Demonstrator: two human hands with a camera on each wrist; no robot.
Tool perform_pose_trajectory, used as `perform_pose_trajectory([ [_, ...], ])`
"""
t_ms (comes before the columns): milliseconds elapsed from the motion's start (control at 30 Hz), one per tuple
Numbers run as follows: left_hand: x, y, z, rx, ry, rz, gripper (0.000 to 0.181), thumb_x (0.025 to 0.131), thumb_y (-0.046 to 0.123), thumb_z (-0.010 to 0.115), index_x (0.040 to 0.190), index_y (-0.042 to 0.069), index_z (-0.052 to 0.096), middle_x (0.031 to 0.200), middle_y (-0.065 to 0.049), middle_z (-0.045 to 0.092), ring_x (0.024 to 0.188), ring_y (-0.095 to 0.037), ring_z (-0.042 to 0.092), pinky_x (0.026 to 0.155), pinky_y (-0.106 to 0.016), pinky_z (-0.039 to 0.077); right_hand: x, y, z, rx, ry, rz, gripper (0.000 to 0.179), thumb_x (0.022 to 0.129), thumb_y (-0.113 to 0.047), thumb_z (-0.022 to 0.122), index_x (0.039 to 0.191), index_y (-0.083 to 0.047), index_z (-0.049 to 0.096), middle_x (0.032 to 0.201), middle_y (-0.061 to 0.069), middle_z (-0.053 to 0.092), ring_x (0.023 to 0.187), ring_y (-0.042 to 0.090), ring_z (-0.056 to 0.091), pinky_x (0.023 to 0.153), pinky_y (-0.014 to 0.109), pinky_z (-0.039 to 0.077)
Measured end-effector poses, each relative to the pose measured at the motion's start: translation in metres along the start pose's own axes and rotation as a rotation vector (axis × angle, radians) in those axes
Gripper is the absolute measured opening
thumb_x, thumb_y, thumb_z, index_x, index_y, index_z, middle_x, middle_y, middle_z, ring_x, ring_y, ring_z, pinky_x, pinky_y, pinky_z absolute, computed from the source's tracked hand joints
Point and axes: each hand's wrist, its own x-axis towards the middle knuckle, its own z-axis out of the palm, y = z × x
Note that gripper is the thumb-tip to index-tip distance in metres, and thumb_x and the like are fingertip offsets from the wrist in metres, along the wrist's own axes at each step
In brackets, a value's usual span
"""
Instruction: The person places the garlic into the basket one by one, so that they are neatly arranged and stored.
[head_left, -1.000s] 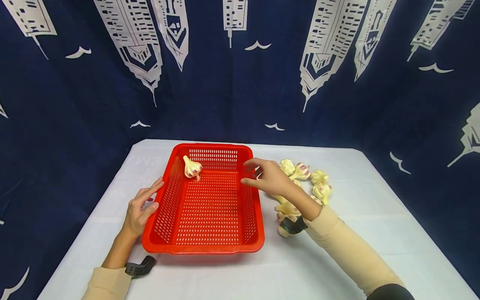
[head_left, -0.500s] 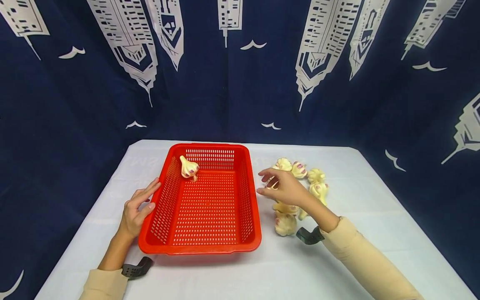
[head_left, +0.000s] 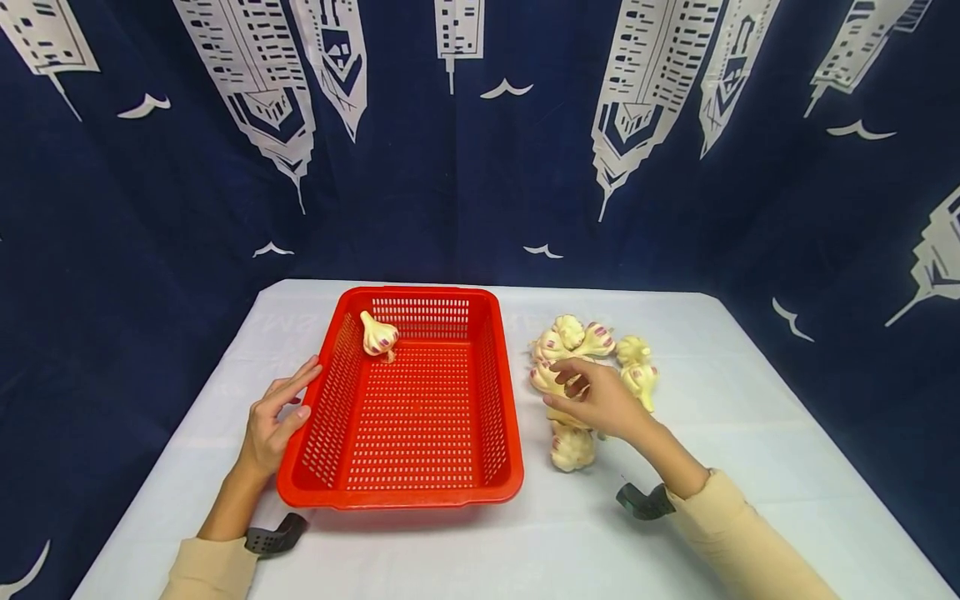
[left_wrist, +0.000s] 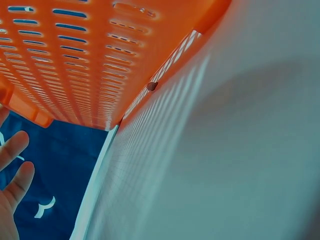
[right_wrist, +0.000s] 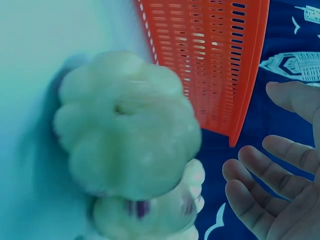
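A red perforated plastic basket (head_left: 405, 500) stands on the white table, with one garlic bulb (head_left: 379, 337) in its far left corner. My left hand (head_left: 266, 425) rests against the basket's left rim, fingers extended; the left wrist view shows part of the hand (left_wrist: 15, 180) beside the basket's wall (left_wrist: 75, 60). Over a pile of garlic bulbs (head_left: 572, 450) to the basket's right, my right hand (head_left: 603, 400) hovers with fingers loosely bent and nothing in them. From the right wrist, a large pale garlic bulb (right_wrist: 130, 130) appears beside the spread fingers (right_wrist: 270, 170) and covers part of another.
Two garlic bulbs (head_left: 637, 379) lie at the right side of the pile. Behind the white table (head_left: 750, 417) hangs a dark blue cloth (head_left: 450, 208) printed with white buildings and birds. Dark bands (head_left: 277, 536) are worn on both wrists.
My right hand has moved from over the basket's right rim to the right and toward me, over the garlic pile. The left hand keeps its place on the rim.
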Motion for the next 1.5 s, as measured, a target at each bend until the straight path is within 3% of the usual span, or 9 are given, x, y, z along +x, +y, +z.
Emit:
perform_pose_trajectory([
  [333,0.000,-0.001,0.000,-0.008,0.001,-0.005,0.051,0.079,0.001,0.050,0.127,-0.008,0.062,0.138,-0.021,0.055,0.103,-0.008,0.054,0.078,-0.023,0.041,-0.029,0.010,-0.001,-0.098,0.059,0.031,0.045,0.081,-0.022,0.082,0.116,0.002,0.067,0.101,0.014,0.070,0.074,0.017,0.062,0.064,0.028,0.052],
  [633,-0.002,0.001,0.001,0.000,0.000,0.003,0.051,0.079,0.001,0.050,0.127,-0.008,0.061,0.137,-0.023,0.055,0.102,-0.008,0.054,0.077,-0.025,0.041,-0.054,0.016,0.010,-0.221,0.147,0.064,0.045,0.079,-0.028,0.083,0.111,0.000,0.069,0.089,0.003,0.070,0.072,0.017,0.061,0.060,0.028,0.049],
  [967,-0.001,0.002,0.000,0.004,-0.011,-0.016,0.051,0.079,0.001,0.051,0.128,-0.008,0.061,0.138,-0.022,0.054,0.103,-0.008,0.053,0.079,-0.024,0.041,-0.062,0.017,0.025,-0.342,0.189,0.072,0.044,0.076,-0.036,0.084,0.101,-0.003,0.069,0.084,0.002,0.066,0.072,0.019,0.062,0.061,0.032,0.050],
  [1300,-0.001,0.003,0.000,0.004,-0.004,-0.010,0.051,0.079,0.001,0.051,0.128,-0.007,0.061,0.138,-0.022,0.055,0.103,-0.008,0.053,0.078,-0.025,0.042,-0.065,0.015,0.034,-0.308,0.209,0.128,0.048,0.076,-0.048,0.081,0.095,-0.006,0.070,0.078,-0.001,0.065,0.068,0.012,0.059,0.058,0.029,0.049],
  [1500,0.000,0.005,0.000,-0.004,0.002,0.004,0.051,0.078,0.000,0.051,0.128,-0.007,0.062,0.138,-0.021,0.055,0.102,-0.010,0.054,0.078,-0.024,0.041,-0.065,0.015,0.039,-0.297,0.236,0.137,0.044,0.077,-0.044,0.082,0.093,-0.005,0.070,0.074,-0.001,0.064,0.063,0.009,0.054,0.055,0.027,0.045],
])
